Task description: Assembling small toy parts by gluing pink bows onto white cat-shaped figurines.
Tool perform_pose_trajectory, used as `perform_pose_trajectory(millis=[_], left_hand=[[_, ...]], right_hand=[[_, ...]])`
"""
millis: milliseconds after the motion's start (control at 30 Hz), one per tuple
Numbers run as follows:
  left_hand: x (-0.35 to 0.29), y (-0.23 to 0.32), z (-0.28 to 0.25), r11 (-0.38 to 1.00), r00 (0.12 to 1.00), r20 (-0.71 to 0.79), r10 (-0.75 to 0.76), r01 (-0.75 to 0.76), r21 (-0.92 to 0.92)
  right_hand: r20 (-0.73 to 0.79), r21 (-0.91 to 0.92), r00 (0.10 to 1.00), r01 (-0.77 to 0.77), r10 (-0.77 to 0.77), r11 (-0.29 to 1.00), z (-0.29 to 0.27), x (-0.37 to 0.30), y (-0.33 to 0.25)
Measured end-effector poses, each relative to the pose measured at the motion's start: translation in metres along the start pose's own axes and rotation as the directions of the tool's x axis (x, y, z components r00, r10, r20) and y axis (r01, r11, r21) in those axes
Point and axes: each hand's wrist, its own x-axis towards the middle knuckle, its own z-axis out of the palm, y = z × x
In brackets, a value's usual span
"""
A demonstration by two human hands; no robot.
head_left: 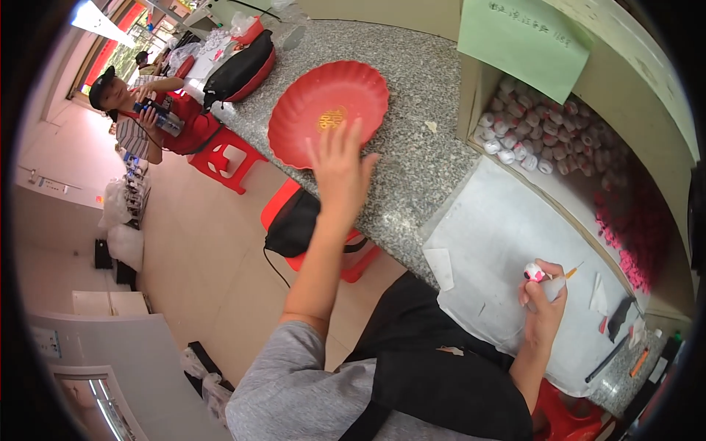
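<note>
My left hand (342,173) reaches over the near edge of a red, scalloped plastic tray (305,95) with a gold emblem in its middle. Its fingers are stretched out and hold nothing; whether they touch the tray I cannot tell. Above a white work sheet (485,242), my right hand (543,305) is closed. Between its thumb and fingers sits a small white rounded piece (533,273) with pink and dark patches. The same hand also holds a whitish translucent object (553,288) with a thin orange tip, partly hidden by the fingers.
At right, a bin holds many white-and-pink pieces (544,128) beside small pink parts (625,246). A green paper (522,44) hangs above it. A black bag (294,224) lies on a red stool below the granite counter (412,88). Another person (165,117) sits at far left, holding a bottle.
</note>
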Motion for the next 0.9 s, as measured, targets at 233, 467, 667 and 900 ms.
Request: perform_pose_trajectory(millis=[233, 467, 667, 900], left_hand=[[-0.031, 0.037, -0.013, 0.992, 0.996, 0.055, 0.075, -0.069, -0.105], [-0.054, 0.102, -0.020, 0.818, 0.987, 0.099, 0.128, -0.048, -0.574], [-0.057, 0.155, -0.005, -0.089, 0.803, 0.486, 0.344, 0.543, -0.835], [-0.070, 0.163, -0.001, -0.102, 0.739, 0.528, 0.419, 0.616, -0.781]], right_hand=[[-0.030, -0.031, 1.000, -0.005, 0.004, 0.999, 0.000, 0.003, -0.003], [0.015, -0.058, 1.000, 0.011, -0.010, 0.998, 0.003, 0.006, -0.004], [0.139, 0.156, 0.990, -0.013, -0.009, 0.988, 0.013, -0.001, -0.001], [0.199, 0.200, 0.980, -0.027, -0.013, 0.979, -0.004, -0.006, 0.005]])
